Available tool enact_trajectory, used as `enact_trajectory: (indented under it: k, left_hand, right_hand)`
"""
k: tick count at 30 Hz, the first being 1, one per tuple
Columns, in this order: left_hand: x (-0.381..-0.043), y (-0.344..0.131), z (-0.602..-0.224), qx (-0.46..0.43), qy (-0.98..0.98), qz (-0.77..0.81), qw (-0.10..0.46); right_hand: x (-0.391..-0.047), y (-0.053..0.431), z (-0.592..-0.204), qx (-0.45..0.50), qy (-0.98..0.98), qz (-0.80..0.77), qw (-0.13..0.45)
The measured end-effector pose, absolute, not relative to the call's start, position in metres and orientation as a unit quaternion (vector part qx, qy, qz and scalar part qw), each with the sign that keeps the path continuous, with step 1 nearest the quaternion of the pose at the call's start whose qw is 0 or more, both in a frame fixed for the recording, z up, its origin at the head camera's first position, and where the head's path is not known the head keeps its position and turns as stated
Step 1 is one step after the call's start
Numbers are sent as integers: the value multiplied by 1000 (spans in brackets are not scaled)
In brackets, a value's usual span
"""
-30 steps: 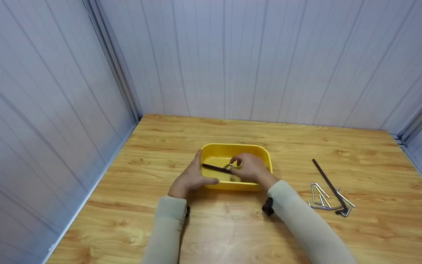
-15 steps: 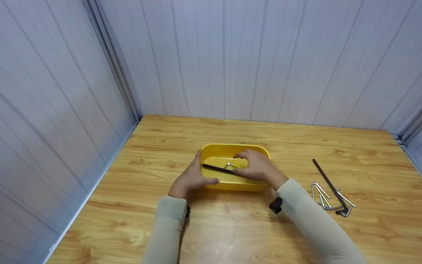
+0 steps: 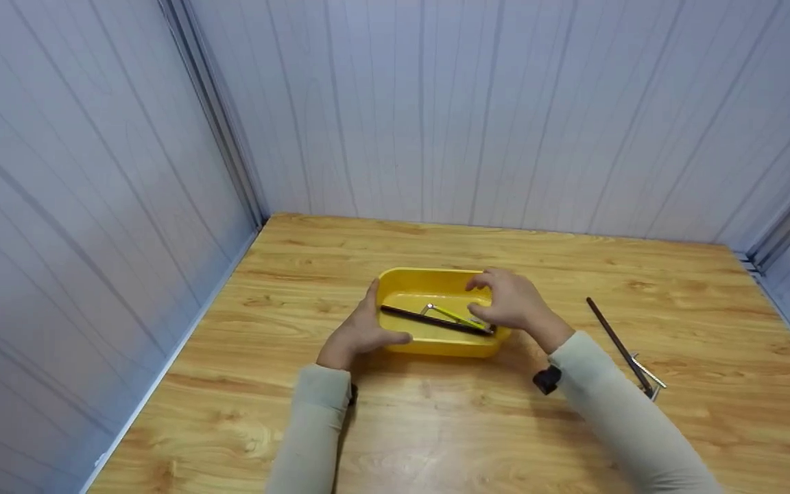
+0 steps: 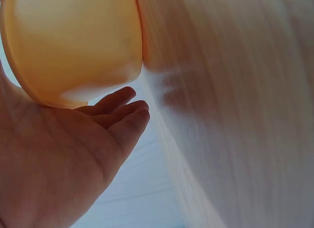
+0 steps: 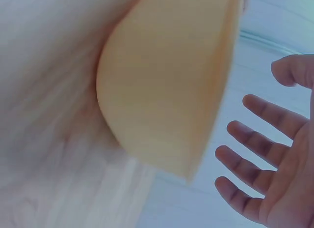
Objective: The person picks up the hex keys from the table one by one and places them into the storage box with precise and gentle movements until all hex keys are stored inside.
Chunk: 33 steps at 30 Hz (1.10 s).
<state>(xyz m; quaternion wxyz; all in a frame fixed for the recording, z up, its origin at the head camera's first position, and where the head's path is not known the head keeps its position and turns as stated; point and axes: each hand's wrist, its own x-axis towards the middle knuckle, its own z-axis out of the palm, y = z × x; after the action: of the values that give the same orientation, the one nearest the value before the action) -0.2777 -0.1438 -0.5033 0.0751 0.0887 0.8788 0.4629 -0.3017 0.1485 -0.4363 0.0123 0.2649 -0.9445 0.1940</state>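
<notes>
My left hand [image 3: 361, 333] rests against the left end of the yellow plastic tray [image 3: 436, 348], thumb along the front rim and fingers along the left wall. In the left wrist view its fingers [image 4: 130, 127] lie relaxed beside the tray's outside. Over the right end of the tray hovers my right hand [image 3: 515, 302], fingers parted and thumb apart, with nothing between them. The right wrist view shows those fingers [image 5: 245, 169] spread beyond the rim. Inside the tray, a long dark rod [image 3: 429, 320] slants across the bottom, with a thin silver bent piece [image 3: 429, 307] beside it.
On the wooden table [image 3: 422, 425] at the right lies another long dark rod [image 3: 614, 339], with a ridged silver rod [image 3: 650, 374] by its lower end. The right sleeve [image 3: 631, 412] hides part of this pile. Pale panel walls [image 3: 436, 123] stand behind and at both sides.
My right hand has let go of the silver bent piece inside the tray and moved right and up, uncovering more of the dark rod. My left hand has stayed at the tray's left end.
</notes>
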Motion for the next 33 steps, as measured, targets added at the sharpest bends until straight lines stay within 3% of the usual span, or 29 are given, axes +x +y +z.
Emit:
enact_trajectory:
  k: [19, 33]
  left_hand:
    - [-280, -142, -504, 108, 870, 476, 69]
    - [-280, -142, -503, 84, 881, 459, 81]
  right_hand:
    - [-306, 217, -426, 238, -956, 171, 23]
    - [-302, 268, -441, 221, -962, 152, -46]
